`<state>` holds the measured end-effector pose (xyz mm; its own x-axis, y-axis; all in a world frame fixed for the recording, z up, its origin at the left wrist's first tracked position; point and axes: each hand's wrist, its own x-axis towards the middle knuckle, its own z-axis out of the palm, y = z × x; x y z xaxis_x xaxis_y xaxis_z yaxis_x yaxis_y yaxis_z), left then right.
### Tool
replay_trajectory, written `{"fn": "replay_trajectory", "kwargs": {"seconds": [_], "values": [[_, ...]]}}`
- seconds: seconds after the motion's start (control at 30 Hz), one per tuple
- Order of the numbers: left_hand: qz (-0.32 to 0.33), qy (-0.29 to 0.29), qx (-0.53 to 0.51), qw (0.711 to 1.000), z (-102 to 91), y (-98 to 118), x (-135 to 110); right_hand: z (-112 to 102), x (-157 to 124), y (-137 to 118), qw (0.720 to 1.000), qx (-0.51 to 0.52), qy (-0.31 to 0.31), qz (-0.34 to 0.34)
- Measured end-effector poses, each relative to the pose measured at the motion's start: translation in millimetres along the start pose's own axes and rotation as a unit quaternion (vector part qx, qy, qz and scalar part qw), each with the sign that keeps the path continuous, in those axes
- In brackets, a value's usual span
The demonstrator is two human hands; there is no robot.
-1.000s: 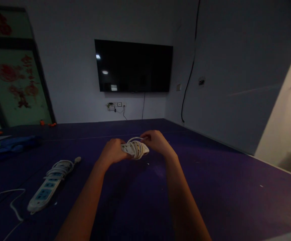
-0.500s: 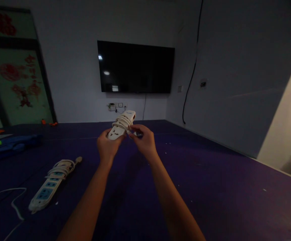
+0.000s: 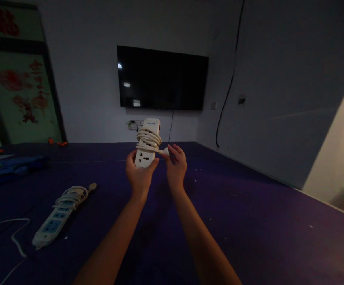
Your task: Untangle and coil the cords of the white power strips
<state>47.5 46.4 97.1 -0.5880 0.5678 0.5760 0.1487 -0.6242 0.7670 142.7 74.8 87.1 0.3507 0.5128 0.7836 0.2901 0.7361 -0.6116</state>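
Note:
A white power strip (image 3: 144,157) is held up nearly upright by my left hand (image 3: 140,174), which is closed around its lower end. Its white cord (image 3: 148,139) is wound several times around the strip's middle. Just to the right, my right hand (image 3: 176,164) pinches the white plug (image 3: 166,151) at the cord's end. A second power strip (image 3: 53,225) with blue socket faces lies on the purple surface (image 3: 249,229) at the left, its own cord coiled around its upper part and its plug (image 3: 92,186) sticking out.
A loose white cable (image 3: 17,237) curves over the surface at the lower left. Farther back lie blue fabric (image 3: 20,164) and small orange items (image 3: 62,144). On the far wall hangs a television (image 3: 163,79); a black cable (image 3: 229,85) runs down the right wall.
The wrapped power strip has been raised and turned more upright. My left hand has shifted right, and my right hand has moved slightly right with the plug, which now shows clearly.

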Motion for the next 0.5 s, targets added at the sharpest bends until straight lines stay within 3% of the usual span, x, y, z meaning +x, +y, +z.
{"fn": "replay_trajectory", "kwargs": {"seconds": [0.13, 0.23, 0.37, 0.5], "values": [[-0.029, -0.001, -0.055, 0.998, 7.3, -12, -9, 5, -12, 1, 0.996, -0.089, 0.021, -0.023], [-0.044, -0.014, -0.074, 0.996, 12.2, -23, -16, 7, -12, 7, 0.996, -0.089, -0.022, -0.005], [-0.052, -0.047, -0.079, 0.994, 16.5, -40, -25, 11, -9, 21, 0.988, -0.007, -0.098, 0.123], [-0.060, -0.106, -0.040, 0.992, 21.6, -62, -45, 9, -17, 37, 0.955, 0.094, -0.134, 0.248]]}}
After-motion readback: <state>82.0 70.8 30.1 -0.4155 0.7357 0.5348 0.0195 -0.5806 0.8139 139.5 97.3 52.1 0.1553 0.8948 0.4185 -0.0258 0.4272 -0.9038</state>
